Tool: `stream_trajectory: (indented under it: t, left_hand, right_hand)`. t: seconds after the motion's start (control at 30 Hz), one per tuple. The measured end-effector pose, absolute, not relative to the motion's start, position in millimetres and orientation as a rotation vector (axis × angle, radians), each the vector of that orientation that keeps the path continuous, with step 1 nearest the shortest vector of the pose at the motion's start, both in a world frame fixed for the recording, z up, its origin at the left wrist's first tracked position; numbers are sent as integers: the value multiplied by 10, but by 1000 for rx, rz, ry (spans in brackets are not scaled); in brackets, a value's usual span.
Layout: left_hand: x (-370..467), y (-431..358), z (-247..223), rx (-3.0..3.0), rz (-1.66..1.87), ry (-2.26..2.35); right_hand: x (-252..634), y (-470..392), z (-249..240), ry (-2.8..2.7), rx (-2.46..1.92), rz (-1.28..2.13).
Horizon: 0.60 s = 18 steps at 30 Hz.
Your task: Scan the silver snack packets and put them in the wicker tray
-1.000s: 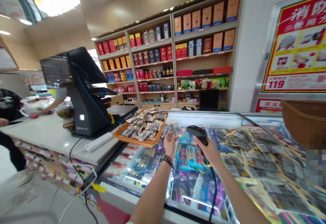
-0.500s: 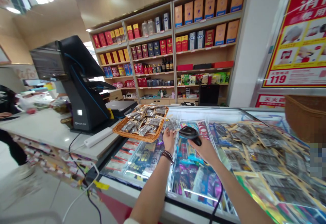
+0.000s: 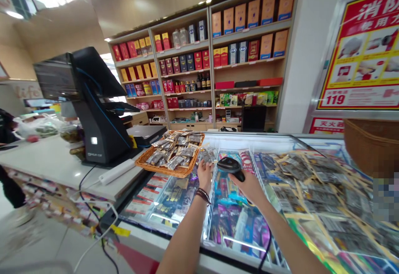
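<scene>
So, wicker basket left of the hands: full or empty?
Full: packets are heaped across the wicker basket, hiding nearly all of its bottom.

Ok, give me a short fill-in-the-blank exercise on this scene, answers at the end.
1. The black scanner is gripped in the person's ____.
2. The left hand, with a beaded ____ at its wrist, holds a small packet.
3. In the picture, the wicker basket lies to the ____ of both hands.
4. The wall poster prints the number ____.

Answers: right hand; bracelet; left; 119.
</scene>
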<state>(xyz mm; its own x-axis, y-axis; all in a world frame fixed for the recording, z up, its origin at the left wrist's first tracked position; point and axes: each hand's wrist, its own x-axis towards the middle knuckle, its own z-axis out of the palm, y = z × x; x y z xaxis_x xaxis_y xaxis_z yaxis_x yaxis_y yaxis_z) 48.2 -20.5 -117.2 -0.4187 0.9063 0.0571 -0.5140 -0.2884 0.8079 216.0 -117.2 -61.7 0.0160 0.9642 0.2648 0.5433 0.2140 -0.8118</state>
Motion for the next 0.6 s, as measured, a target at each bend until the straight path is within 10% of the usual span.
stream_trajectory:
  t: [0.6]
  left_hand:
    - [1069, -134, -850, 928, 1507, 1005]
  right_hand:
    - [3175, -1228, -328, -1208, -1364, 735]
